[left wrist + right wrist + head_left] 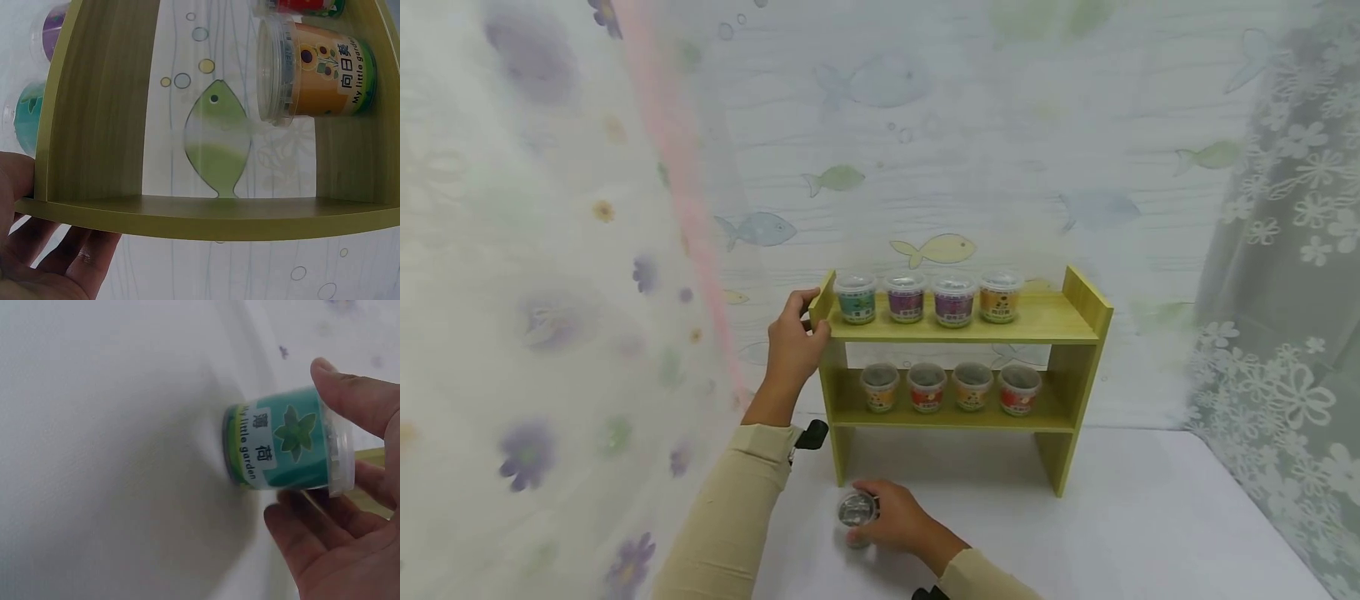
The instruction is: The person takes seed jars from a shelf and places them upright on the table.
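Observation:
A small wooden shelf (1043,312) stands on the white table. My left hand (793,346) grips the top of its left side panel, thumb at the front and fingers around the outside. Below, near the shelf's left leg, my right hand (898,521) holds a clear-lidded plastic cup (856,510) between thumb and fingers. The right wrist view shows this cup (281,440) with a teal label, a green leaf picture and "My little garden". Whether its base touches the table cannot be told.
On the upper board stand a teal cup (857,305), two purple cups (953,308) and an orange cup (1000,302). The lower board bears orange cups (880,393) and red cups (1019,398). A fish-patterned curtain (880,183) hangs behind; a flowered one (550,333) hangs left.

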Available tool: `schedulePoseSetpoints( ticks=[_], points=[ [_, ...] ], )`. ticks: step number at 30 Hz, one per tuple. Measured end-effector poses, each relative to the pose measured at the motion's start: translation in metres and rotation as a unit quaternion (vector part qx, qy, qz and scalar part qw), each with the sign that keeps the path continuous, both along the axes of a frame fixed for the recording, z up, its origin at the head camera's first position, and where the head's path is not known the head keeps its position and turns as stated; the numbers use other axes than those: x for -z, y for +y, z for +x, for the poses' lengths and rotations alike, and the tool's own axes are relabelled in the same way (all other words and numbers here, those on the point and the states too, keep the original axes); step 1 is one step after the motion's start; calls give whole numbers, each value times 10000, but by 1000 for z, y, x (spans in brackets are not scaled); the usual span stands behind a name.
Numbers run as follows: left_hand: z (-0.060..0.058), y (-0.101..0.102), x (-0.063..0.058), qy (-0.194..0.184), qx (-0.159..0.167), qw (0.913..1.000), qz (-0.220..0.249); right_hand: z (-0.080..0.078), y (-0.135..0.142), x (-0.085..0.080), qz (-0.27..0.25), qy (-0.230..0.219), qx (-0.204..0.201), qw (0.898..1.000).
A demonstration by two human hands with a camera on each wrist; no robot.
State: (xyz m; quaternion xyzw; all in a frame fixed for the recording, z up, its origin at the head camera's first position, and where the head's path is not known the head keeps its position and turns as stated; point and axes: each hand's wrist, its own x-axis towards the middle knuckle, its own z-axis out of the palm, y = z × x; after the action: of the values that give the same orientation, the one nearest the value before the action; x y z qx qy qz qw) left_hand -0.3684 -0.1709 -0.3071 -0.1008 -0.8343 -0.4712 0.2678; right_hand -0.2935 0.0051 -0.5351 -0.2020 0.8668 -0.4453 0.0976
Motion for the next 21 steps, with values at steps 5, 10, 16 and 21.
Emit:
schedulePoseSetpoints(
  ticks=[5, 10, 16, 21],
  points=[
    [0, 2, 3, -18, 20, 10000, 3, 6, 6, -13, 120, 78, 27, 9999],
    [1, 2, 2, -11, 17, 10000, 11, 7, 16, -36, 169, 539, 28, 9984],
    [2, 1, -2, 49, 21, 10000, 6, 1, 28, -65, -305, 877, -75, 9956],
    [2, 0, -2, 32, 18, 10000, 4, -1, 38, -85, -526, 1209, -100, 9912]
  ],
)
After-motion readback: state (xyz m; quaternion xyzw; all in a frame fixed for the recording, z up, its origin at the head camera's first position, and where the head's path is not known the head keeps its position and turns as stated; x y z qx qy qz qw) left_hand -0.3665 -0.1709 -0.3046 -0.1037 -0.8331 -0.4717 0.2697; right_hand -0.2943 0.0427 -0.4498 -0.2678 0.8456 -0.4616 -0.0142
